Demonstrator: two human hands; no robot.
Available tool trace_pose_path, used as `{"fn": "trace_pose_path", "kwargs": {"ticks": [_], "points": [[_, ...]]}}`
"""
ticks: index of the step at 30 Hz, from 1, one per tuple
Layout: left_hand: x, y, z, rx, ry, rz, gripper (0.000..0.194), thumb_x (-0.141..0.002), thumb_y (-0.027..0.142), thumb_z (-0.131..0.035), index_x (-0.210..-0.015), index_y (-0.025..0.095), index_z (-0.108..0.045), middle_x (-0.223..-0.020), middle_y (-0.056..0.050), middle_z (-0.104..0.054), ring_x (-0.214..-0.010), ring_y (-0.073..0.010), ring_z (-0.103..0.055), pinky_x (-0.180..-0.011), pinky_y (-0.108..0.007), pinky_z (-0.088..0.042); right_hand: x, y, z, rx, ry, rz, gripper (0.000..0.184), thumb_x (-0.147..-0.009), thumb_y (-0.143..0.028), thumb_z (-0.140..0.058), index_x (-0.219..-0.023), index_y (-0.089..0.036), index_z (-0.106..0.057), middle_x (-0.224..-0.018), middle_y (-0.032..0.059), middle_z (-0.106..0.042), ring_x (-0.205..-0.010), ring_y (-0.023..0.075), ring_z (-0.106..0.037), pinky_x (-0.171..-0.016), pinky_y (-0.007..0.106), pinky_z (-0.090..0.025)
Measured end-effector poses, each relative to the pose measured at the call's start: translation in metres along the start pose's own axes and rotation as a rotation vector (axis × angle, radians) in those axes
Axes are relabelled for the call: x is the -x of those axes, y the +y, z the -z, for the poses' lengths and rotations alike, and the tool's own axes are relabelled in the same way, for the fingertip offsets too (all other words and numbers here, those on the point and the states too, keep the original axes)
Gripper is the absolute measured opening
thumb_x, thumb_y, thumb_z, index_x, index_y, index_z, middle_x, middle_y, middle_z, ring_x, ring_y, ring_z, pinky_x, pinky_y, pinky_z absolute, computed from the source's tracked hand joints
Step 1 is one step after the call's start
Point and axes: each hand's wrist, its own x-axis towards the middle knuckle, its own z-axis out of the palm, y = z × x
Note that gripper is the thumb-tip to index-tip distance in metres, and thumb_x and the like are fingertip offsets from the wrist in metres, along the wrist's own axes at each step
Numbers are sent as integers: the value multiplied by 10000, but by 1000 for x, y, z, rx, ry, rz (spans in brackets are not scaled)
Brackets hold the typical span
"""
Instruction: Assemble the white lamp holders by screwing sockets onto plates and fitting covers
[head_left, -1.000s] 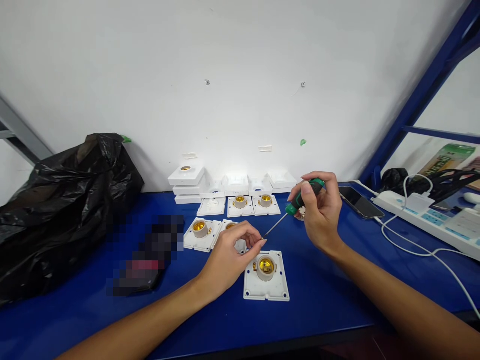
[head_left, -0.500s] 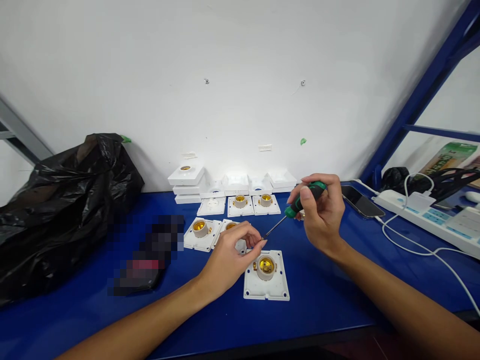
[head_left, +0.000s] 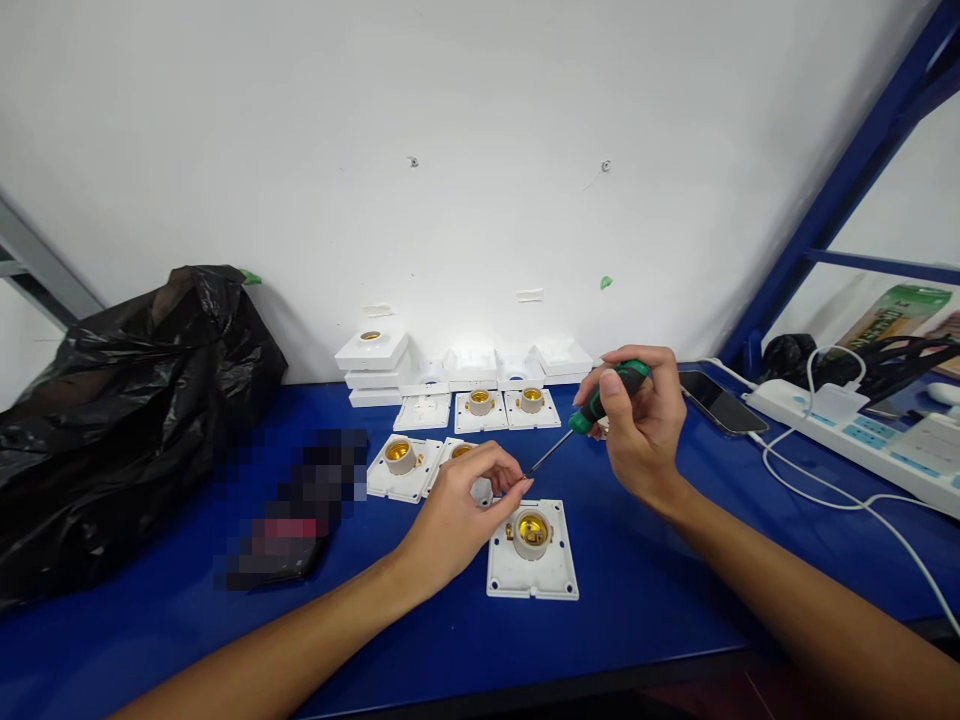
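Note:
My right hand (head_left: 637, 420) is wrapped round the green and black handle of a screwdriver (head_left: 600, 405). Its thin shaft slants down to the left, and the tip meets the fingertips of my left hand (head_left: 469, 510). Thumb and forefinger of that hand are pinched at the tip; what sits between them is too small to make out, perhaps a little screw. Just below lies a square white lamp holder base (head_left: 532, 570) with a round brass-lined socket (head_left: 532, 533) and brass terminals at its sides. Partly behind my left hand is another lamp holder base (head_left: 439, 480).
Several more bases (head_left: 480, 410) and a stack of white covers (head_left: 373, 365) stand along the wall. A black plastic bag (head_left: 150, 400) fills the left. On the right lie a phone (head_left: 724, 405), a power strip (head_left: 862, 435) and white cables on the blue table (head_left: 645, 610).

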Motion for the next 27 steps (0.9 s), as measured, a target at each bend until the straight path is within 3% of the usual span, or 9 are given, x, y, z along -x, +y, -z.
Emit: {"fn": "trace_pose_path", "kwargs": {"ticks": [10, 15, 21, 23, 27], "points": [[0, 1, -1, 23, -16, 22, 122, -924, 204, -666, -808, 187, -632, -778, 7, -602, -740, -150, -578, -709, -288, -457, 0, -2, -1, 6, -7, 6, 101, -1009, -300, -582, -1067, -239, -527, -691, -49, -631, -487, 80, -542, -394, 186, -460], [2, -2, -1, 36, -39, 30, 73, -909, 242, -708, -928, 202, -650, -840, 1, -618, -786, -158, -578, -758, -304, -481, 0, -1, 0, 6, 3, 17, 105, -1006, -302, -585, -1070, -238, -533, -692, -47, -636, -494, 83, -551, -403, 189, -465], [4, -10, 1, 139, -116, 90, 295, -822, 347, -787, -1043, 218, -642, -938, -18, -624, -868, -186, -555, -811, -338, -465, -4, -4, 1, 5, 43, 36, 90, -1004, -296, -584, -1045, -232, -536, -654, -55, -620, -444, 78, -522, -368, 185, -429], [5, -20, -1, 219, -130, 44, 448, -734, 399, -825, -1095, 218, -630, -956, -25, -625, -869, -199, -540, -799, -344, -453, -4, -5, 1, 21, 54, 41, 90, -1002, -300, -588, -1032, -231, -538, -639, -60, -615, -434, 75, -519, -376, 186, -432], [5, -31, -3, 282, -144, -39, 562, -658, 456, -830, -1125, 223, -622, -963, -27, -616, -878, -212, -528, -807, -352, -436, 0, -6, 0, 27, 19, -6, 92, -993, -294, -597, -1030, -230, -543, -631, -61, -614, -451, 77, -533, -375, 175, -418]]}}
